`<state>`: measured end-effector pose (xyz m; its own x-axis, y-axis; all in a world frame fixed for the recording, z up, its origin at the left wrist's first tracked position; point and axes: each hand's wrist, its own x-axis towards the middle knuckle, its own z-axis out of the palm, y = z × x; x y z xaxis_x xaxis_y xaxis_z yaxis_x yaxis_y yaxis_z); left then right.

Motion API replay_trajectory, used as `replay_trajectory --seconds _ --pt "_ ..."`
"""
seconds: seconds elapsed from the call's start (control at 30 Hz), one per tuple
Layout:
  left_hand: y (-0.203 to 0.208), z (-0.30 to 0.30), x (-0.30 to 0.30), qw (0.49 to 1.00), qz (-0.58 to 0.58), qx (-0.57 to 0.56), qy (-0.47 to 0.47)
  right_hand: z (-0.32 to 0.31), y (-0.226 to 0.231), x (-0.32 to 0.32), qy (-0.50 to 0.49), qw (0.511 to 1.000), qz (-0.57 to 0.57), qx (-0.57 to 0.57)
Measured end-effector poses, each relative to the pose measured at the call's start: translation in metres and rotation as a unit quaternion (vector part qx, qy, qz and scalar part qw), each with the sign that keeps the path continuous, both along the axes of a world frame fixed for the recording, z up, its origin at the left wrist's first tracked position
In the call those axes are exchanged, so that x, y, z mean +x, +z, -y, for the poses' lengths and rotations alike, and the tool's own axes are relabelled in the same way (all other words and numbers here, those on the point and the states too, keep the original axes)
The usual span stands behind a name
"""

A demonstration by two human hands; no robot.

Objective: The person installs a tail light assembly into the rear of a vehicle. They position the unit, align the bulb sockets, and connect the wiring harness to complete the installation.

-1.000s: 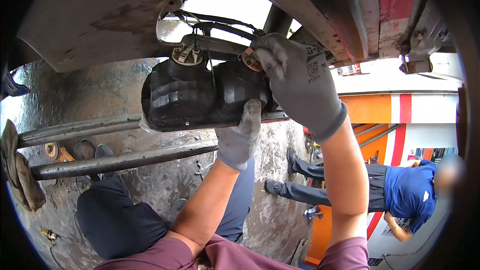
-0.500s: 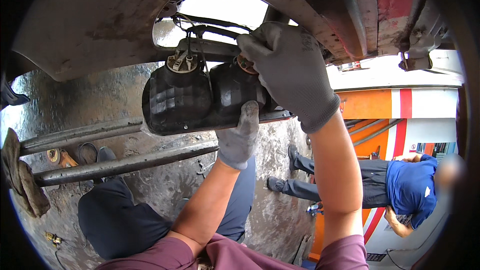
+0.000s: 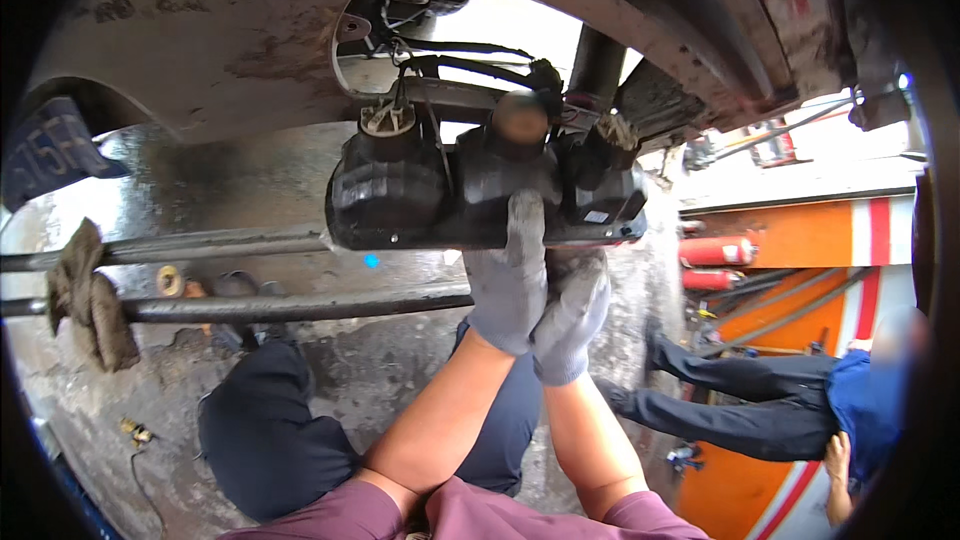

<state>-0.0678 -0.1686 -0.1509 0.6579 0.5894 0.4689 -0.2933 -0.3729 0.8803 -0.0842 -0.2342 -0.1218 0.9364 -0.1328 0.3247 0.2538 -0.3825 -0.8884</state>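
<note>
A black tail light housing [image 3: 388,190] hangs below an opening in the vehicle's bodywork, its back turned up. My gloved left hand [image 3: 505,295] holds its lower edge, thumb laid along the back. Close beside it, my gloved right hand [image 3: 574,315] grips the same edge from below; its fingertips are hidden. A pale bulb socket [image 3: 388,119] with thin wires sits on the left bulge. The middle socket [image 3: 521,120] is brownish and blurred. Another socket [image 3: 616,130] tops the right bulge. A dark cable [image 3: 465,66] runs behind them.
Dirty bodywork [image 3: 240,45] arches overhead. Two metal bars [image 3: 230,308] cross at left, with a brown rag [image 3: 92,300] draped on them. A person in dark trousers [image 3: 735,385] stands at right by an orange and white wall [image 3: 800,235]. Red cylinders [image 3: 716,251] lie nearby.
My right hand has left the middle socket and come down beside my left hand under the housing. The right part of the housing has come into sight. The view has shifted.
</note>
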Motion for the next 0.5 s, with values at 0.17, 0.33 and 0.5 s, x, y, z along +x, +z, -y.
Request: replay_trajectory --seconds 0.17,0.33,0.5 --pt "0.002 -0.032 -0.013 0.978 -0.071 0.192 -0.051 -0.012 -0.048 0.017 0.1 0.991 0.01 0.093" --pt "0.031 -0.072 -0.035 0.928 -0.259 0.19 -0.187 -0.038 -0.042 0.021 0.145 0.958 -0.019 0.249" --pt "0.005 -0.116 -0.07 0.876 -0.162 0.403 -0.209 -0.036 -0.067 0.029 0.133 0.983 0.061 0.106"
